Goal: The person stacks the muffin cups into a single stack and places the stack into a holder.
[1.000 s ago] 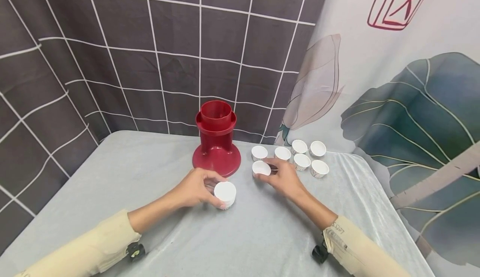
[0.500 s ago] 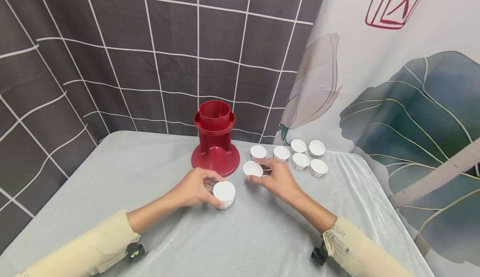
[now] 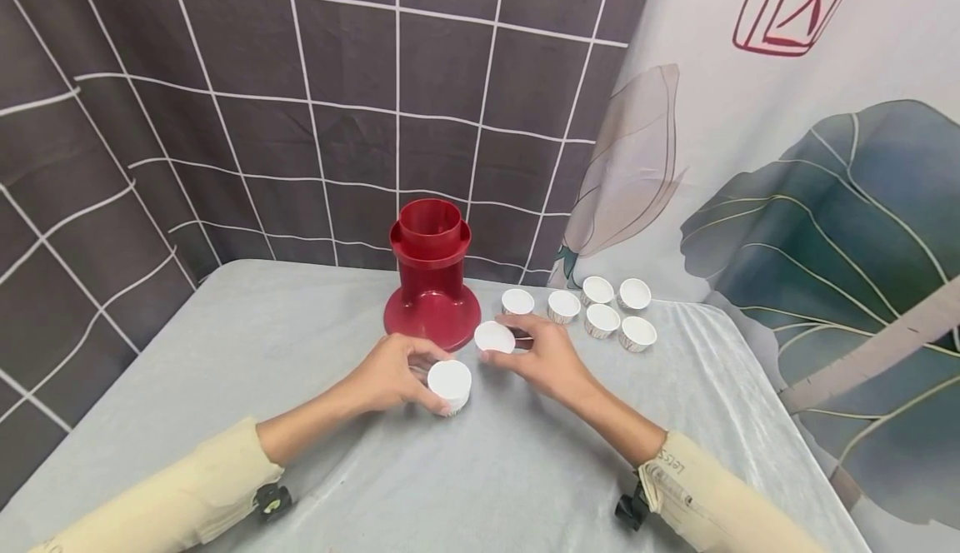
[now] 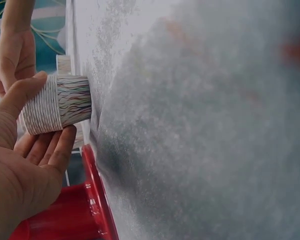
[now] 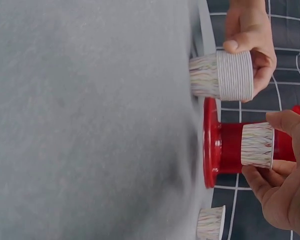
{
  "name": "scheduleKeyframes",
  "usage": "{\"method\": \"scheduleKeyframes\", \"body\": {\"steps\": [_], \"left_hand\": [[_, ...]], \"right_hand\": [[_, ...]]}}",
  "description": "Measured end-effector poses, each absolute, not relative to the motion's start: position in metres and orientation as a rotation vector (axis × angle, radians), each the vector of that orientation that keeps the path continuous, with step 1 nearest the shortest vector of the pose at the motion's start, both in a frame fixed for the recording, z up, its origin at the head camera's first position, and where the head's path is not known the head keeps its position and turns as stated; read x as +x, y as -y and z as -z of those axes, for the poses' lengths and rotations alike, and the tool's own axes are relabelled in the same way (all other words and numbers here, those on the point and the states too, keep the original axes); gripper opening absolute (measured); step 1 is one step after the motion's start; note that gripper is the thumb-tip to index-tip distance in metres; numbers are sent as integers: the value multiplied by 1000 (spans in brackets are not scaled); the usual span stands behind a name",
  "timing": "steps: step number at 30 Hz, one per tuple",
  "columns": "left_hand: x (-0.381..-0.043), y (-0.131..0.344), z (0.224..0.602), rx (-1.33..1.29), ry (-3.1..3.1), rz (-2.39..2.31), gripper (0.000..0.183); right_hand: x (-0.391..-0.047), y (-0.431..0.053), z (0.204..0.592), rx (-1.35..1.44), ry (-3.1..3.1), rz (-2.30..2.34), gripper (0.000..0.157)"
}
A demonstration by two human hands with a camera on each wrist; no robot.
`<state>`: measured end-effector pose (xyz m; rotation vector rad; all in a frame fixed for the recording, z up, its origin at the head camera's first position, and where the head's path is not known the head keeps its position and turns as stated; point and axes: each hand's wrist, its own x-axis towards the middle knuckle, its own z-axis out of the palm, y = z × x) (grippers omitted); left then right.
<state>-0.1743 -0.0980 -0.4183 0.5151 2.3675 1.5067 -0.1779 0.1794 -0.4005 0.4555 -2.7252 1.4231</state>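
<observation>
A stack of nested white paper cups [image 3: 450, 382] stands at the middle of the table, gripped from its left side by my left hand [image 3: 396, 374]. In the left wrist view the stack shows many close rims above one cup wall with wavy coloured lines [image 4: 74, 100]. My right hand [image 3: 551, 355] pinches a single paper cup [image 3: 494, 337] by its sides, thumb and fingers opposed. The right wrist view has this cup [image 5: 257, 145] raised off the cloth, just right of the stack and apart from it.
Behind the hands stands a red plastic stand [image 3: 431, 299] with a wide round base and an open tube top. Several single paper cups [image 3: 602, 321] sit at the back right on the grey cloth-covered table [image 3: 315, 320]. A dark tile-patterned curtain [image 3: 345, 145] hangs behind.
My right hand has lifted the single cup and carried it left, from beside the other loose cups towards the stack. My left hand and the stack have stayed in place.
</observation>
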Motion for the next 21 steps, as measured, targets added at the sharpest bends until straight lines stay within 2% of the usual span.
{"method": "scheduleKeyframes", "body": {"steps": [8, 21], "left_hand": [[-173, 97, 419, 515, -2384, -1512, 55], [-173, 100, 423, 506, -2396, -1505, 57]], "right_hand": [[-174, -168, 397, 506, 2712, -1441, 55], [-161, -154, 390, 578, 2688, -1490, 54]]}}
